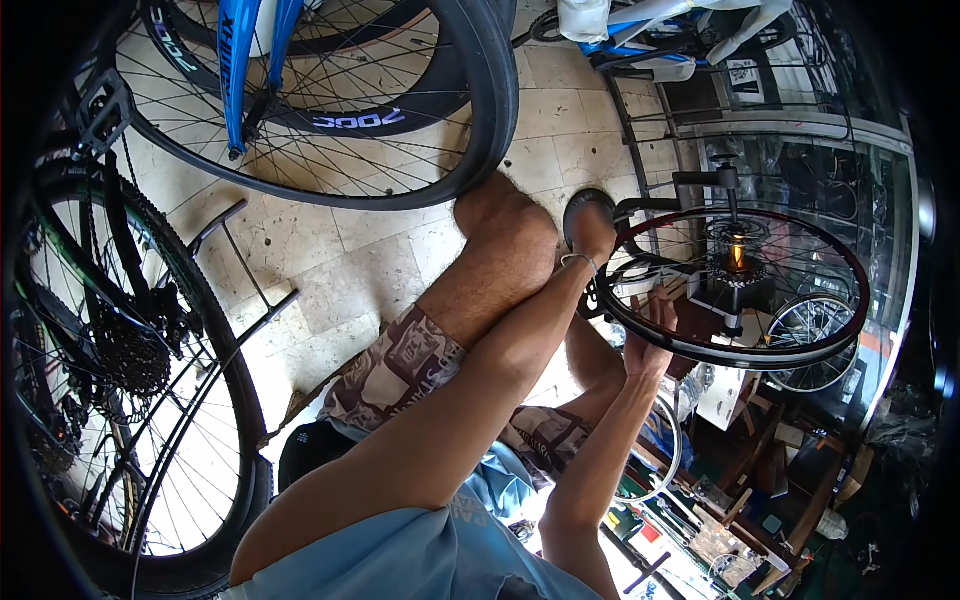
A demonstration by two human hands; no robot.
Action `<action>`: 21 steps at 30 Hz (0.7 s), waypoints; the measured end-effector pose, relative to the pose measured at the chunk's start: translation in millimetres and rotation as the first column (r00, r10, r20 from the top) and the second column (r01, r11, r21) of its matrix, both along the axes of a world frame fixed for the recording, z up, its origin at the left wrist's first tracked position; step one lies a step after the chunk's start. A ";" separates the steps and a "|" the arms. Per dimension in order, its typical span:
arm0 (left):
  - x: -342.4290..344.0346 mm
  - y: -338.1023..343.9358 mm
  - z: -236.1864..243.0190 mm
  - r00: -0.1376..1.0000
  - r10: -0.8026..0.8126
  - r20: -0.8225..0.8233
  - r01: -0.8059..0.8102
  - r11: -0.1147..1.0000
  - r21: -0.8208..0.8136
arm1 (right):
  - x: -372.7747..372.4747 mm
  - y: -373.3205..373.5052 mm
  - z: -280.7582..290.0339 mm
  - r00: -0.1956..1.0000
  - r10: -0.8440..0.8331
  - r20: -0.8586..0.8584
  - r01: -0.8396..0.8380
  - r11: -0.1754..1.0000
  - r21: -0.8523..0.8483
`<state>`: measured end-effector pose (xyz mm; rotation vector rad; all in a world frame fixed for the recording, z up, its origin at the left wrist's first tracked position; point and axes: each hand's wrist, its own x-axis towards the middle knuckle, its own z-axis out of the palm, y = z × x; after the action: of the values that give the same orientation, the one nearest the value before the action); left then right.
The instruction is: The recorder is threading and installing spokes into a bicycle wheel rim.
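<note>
Bicycle wheel with a black tyre is filling the upper left, a blue fork meeting its hub. Over to the right of both hands, a tyreless spoked wheel is sitting at a black stand arm, its rim stretching left to right across the view and its amber-centred axle running roughly up and down. The right hand is overlapping the rim's near left side, fingers extended; whether they are pinching, I cannot tell. The left hand is lying just beside the rim's left end, its grip hidden, a thin bracelet circling its wrist.
</note>
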<state>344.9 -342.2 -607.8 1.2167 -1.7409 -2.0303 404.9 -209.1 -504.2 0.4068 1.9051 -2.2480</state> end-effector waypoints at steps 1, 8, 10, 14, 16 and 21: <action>1.5 0.1 4.4 1.000 -0.009 -0.001 0.009 1.000 0.012 | -4.9 10.9 -5.6 0.998 0.058 -0.012 -0.057 0.996 0.068; -1.8 3.1 19.2 0.964 -0.266 0.021 0.267 0.964 -0.013 | -20.8 34.4 -60.6 0.985 0.163 0.057 -0.157 0.983 -0.091; 2.4 2.2 10.9 0.942 -0.335 0.035 0.336 0.941 -0.031 | -11.8 26.7 -61.5 0.981 0.185 0.065 -0.177 0.978 -0.109; -0.5 7.6 4.7 0.840 -0.542 0.033 0.542 0.835 -0.089 | -7.9 20.5 -53.3 0.972 0.233 0.038 -0.226 0.964 -0.141; 3.8 19.3 7.1 0.814 -0.580 -0.032 0.575 0.813 -0.093 | -9.9 24.7 -56.5 0.987 0.162 0.024 -0.157 0.980 -0.124; 8.2 22.8 3.8 0.779 -0.625 -0.050 0.618 0.779 -0.111 | -11.4 31.5 -66.8 0.996 0.089 -0.005 -0.089 0.989 -0.118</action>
<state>353.1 -319.4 -604.0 0.5338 -2.3891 -2.2399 393.4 -177.6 -571.0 0.2989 1.7424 -2.2872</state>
